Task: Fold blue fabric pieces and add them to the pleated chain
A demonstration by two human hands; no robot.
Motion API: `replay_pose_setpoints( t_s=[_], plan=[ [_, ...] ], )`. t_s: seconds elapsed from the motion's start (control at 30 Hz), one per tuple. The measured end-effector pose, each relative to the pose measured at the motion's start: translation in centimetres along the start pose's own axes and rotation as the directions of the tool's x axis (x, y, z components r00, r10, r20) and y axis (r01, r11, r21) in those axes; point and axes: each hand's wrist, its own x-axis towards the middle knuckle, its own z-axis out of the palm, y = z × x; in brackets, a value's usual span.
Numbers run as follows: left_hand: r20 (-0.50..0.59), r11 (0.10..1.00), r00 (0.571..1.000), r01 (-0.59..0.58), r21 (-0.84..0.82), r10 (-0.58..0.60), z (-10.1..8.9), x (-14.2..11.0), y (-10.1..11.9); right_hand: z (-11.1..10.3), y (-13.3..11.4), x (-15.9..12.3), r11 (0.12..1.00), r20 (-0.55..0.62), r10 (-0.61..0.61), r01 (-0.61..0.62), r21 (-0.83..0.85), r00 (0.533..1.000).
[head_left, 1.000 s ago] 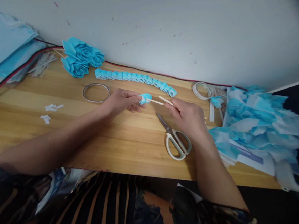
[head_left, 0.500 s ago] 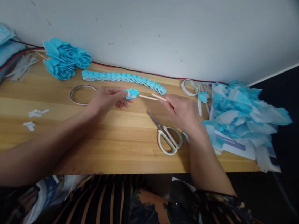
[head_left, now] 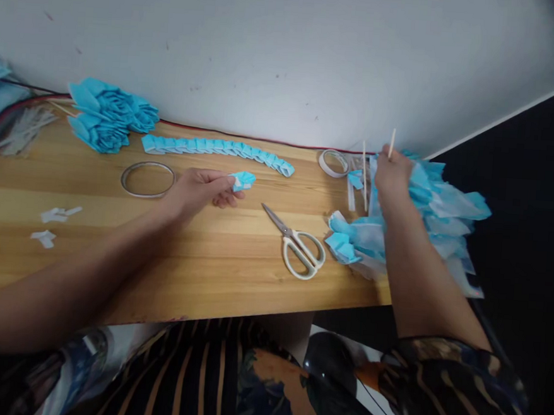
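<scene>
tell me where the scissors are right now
In the head view, the scissors lie on the wooden table just right of centre, between the left hand and the blue pieces at right.

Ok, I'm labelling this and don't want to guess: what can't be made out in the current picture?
In the head view:
Raised stick: lower part hidden by the right hand holding it.
Folded blue piece: partly covered by the left hand.
Blue-and-white sheets: partly behind the right hand and right forearm.
Pale-blue stack: cut off by the left edge.
</scene>
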Motion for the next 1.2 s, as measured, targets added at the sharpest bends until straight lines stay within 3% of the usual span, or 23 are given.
replay_pose_setpoints(
  t_s=[0.07,0.1,0.17,0.2,0.3,0.37,0.5,0.63,0.73,0.87,1.2],
  plan=[
    [0.03,1.0,1.0,0.001,0.005,-0.001,0.0,0.0,0.1,0.8,-3.3,-1.3,0.987,-0.293,0.023,-0.069,-0.148,0.956],
    [0.039,1.0,0.999,0.003,0.009,-0.003,0.0,0.0,0.1,1.3,-5.4,-2.0,0.983,-0.298,0.03,-0.082,-0.164,0.954],
    [0.055,1.0,0.998,0.006,0.012,-0.006,0.0,0.1,0.0,2.7,-9.7,-3.1,0.991,-0.144,0.024,-0.042,-0.124,0.989],
    [0.061,1.0,0.998,0.007,0.013,-0.008,0.0,0.1,0.0,3.6,-11.7,-3.5,0.985,-0.005,-0.004,0.003,-0.171,1.0],
    [0.08,1.0,0.997,0.014,0.016,-0.015,-0.1,0.1,-0.1,6.5,-16.2,-4.4,0.951,0.175,-0.118,0.162,-0.264,0.978],
    [0.093,1.0,0.996,0.015,0.012,-0.016,-0.1,0.2,-0.1,8.2,-17.4,-4.9,0.947,0.24,-0.139,0.2,-0.252,0.961],
    [0.115,1.0,0.993,0.018,0.007,-0.019,-0.1,0.3,-0.2,10.3,-17.0,-5.8,0.964,0.194,-0.145,0.183,-0.194,0.97],
    [0.12,1.0,0.992,0.028,0.014,-0.029,-0.2,0.5,-0.4,10.7,-15.7,-6.3,0.983,0.116,-0.13,0.143,-0.112,0.985],
    [0.107,0.999,0.994,0.031,0.033,-0.034,-0.2,0.6,-0.6,10.7,-15.2,-6.4,0.976,0.073,-0.154,0.163,-0.147,0.985],
    [0.097,0.998,0.995,0.029,0.053,-0.034,-0.2,0.8,-0.8,10.8,-15.0,-6.5,0.946,0.079,-0.204,0.217,-0.241,0.976],
    [0.109,0.995,0.994,0.013,0.094,-0.023,0.0,0.3,0.0,11.3,-14.6,-6.6,0.923,0.123,-0.218,0.245,-0.296,0.968]
  ],
)
